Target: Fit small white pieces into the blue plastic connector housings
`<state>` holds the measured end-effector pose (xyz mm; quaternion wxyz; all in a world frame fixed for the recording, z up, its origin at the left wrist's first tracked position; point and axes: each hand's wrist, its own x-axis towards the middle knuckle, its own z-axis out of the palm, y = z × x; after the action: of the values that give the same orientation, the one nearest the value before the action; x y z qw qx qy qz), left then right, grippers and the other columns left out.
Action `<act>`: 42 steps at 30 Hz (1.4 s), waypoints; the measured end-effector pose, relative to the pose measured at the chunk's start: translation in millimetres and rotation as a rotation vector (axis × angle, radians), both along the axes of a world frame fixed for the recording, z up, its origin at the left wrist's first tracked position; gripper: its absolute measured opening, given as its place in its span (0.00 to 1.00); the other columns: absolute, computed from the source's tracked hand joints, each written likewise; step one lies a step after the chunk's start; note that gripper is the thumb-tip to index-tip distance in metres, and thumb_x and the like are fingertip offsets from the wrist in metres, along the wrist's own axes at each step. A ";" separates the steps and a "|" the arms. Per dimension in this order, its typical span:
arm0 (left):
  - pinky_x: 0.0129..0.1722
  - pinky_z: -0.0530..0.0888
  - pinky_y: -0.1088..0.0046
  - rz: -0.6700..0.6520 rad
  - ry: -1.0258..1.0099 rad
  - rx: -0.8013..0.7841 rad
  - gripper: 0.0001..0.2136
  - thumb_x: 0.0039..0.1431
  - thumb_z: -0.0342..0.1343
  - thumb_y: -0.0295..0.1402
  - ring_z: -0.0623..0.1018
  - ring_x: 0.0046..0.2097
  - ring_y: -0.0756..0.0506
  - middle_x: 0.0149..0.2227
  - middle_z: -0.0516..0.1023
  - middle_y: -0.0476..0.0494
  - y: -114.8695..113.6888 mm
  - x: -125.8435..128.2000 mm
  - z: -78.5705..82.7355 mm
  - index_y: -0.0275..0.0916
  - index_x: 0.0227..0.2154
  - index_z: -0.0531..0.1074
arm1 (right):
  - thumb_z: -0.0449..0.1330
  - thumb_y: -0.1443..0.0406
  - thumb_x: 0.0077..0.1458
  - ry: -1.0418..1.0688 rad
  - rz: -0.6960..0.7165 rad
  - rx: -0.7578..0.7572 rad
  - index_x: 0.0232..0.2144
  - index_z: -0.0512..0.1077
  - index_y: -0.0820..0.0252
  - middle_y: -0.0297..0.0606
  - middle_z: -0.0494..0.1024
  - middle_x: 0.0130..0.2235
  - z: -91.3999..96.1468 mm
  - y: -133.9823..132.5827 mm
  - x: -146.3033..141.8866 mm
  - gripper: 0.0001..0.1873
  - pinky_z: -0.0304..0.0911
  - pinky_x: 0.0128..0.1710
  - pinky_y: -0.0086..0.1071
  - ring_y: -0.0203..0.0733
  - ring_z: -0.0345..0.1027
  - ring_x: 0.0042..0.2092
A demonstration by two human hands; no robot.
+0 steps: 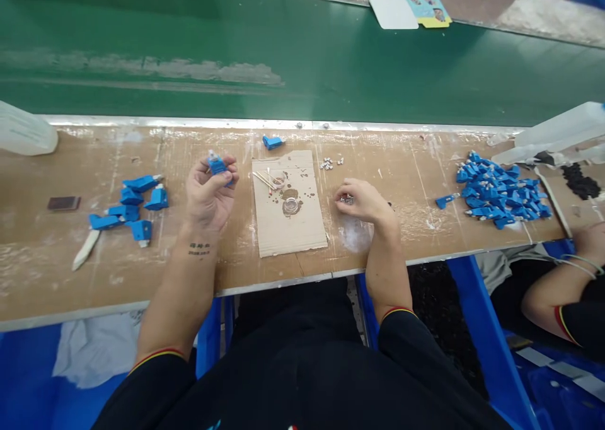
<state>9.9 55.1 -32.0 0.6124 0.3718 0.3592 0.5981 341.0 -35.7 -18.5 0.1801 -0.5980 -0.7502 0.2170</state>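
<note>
My left hand (211,193) is closed around a small blue plastic part (217,164), raised above the table with its pale tip pointing up. My right hand (362,201) rests low over the table, its fingers bent together at some tiny silvery pieces (347,198); what the fingertips pinch, if anything, is hidden. Between the hands lies a stained cardboard sheet (293,238), bearing a small round dish (290,206) and several cotton swabs (265,180). More tiny metal pieces (327,164) are scattered just beyond my right hand.
Several blue parts (130,195) lie at left, near a white pointed tool (86,249) and a dark flat block (63,203). A large heap of blue parts (503,190) is at right. One blue part (273,142) sits behind the cardboard. Another person's arm (553,291) shows at right.
</note>
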 end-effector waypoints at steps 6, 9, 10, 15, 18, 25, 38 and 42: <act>0.23 0.71 0.76 -0.146 0.011 -0.069 0.14 0.46 0.65 0.29 0.77 0.26 0.50 0.28 0.78 0.50 -13.1 10.3 8.3 0.43 0.31 0.64 | 0.67 0.59 0.59 0.527 0.127 0.485 0.31 0.77 0.52 0.33 0.81 0.33 39.7 10.6 -21.6 0.06 0.69 0.34 0.36 0.38 0.74 0.35; 0.20 0.67 0.76 -0.265 -0.013 -0.012 0.15 0.47 0.67 0.31 0.71 0.21 0.50 0.22 0.72 0.55 -24.5 18.8 15.5 0.43 0.37 0.68 | 0.68 0.57 0.61 0.680 0.177 0.500 0.32 0.76 0.52 0.31 0.80 0.30 34.1 16.8 -45.6 0.08 0.71 0.32 0.35 0.36 0.75 0.32; 0.20 0.67 0.77 -0.304 -0.012 0.007 0.16 0.49 0.68 0.33 0.71 0.21 0.51 0.22 0.72 0.55 -29.3 21.9 17.4 0.42 0.39 0.70 | 0.68 0.56 0.62 0.735 0.134 0.500 0.34 0.76 0.52 0.31 0.80 0.30 27.5 17.8 -53.4 0.09 0.72 0.31 0.34 0.36 0.74 0.32; 0.24 0.70 0.77 -0.440 -0.027 0.049 0.17 0.55 0.72 0.42 0.74 0.26 0.51 0.27 0.75 0.50 -50.6 38.4 18.9 0.39 0.34 0.70 | 0.69 0.48 0.61 0.890 -0.102 0.416 0.40 0.80 0.52 0.32 0.80 0.32 -5.5 16.2 -80.9 0.16 0.73 0.28 0.33 0.36 0.74 0.30; 0.24 0.69 0.76 -0.464 0.016 0.088 0.20 0.57 0.72 0.48 0.72 0.24 0.51 0.24 0.73 0.52 -57.2 44.8 16.1 0.39 0.33 0.71 | 0.70 0.48 0.61 0.901 -0.054 0.429 0.36 0.82 0.52 0.33 0.80 0.30 -7.8 14.0 -90.8 0.15 0.72 0.30 0.34 0.37 0.73 0.30; 0.22 0.68 0.76 -0.486 0.126 0.087 0.23 0.56 0.71 0.55 0.68 0.21 0.53 0.19 0.69 0.53 -65.8 47.7 16.0 0.37 0.32 0.77 | 0.69 0.54 0.64 0.670 0.081 0.592 0.38 0.85 0.47 0.34 0.79 0.33 -0.8 8.0 -103.8 0.08 0.72 0.32 0.34 0.37 0.72 0.32; 0.20 0.65 0.77 -0.386 0.151 0.068 0.14 0.54 0.71 0.42 0.67 0.19 0.53 0.17 0.69 0.51 -64.8 46.4 20.3 0.37 0.26 0.78 | 0.66 0.64 0.66 0.534 0.186 0.632 0.46 0.83 0.46 0.34 0.82 0.37 3.2 5.8 -102.7 0.08 0.74 0.34 0.34 0.38 0.75 0.35; 0.20 0.65 0.76 -0.390 0.208 0.057 0.14 0.54 0.71 0.43 0.66 0.20 0.53 0.17 0.69 0.51 -63.8 46.7 18.2 0.37 0.26 0.78 | 0.66 0.63 0.65 0.449 0.158 0.632 0.42 0.83 0.49 0.36 0.81 0.36 2.1 4.3 -102.7 0.06 0.75 0.34 0.36 0.39 0.75 0.34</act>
<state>56.6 -8.6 -13.7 0.6653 0.5112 0.3245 0.4367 238.3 -31.4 -16.4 0.4979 -0.3909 -0.7658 0.1140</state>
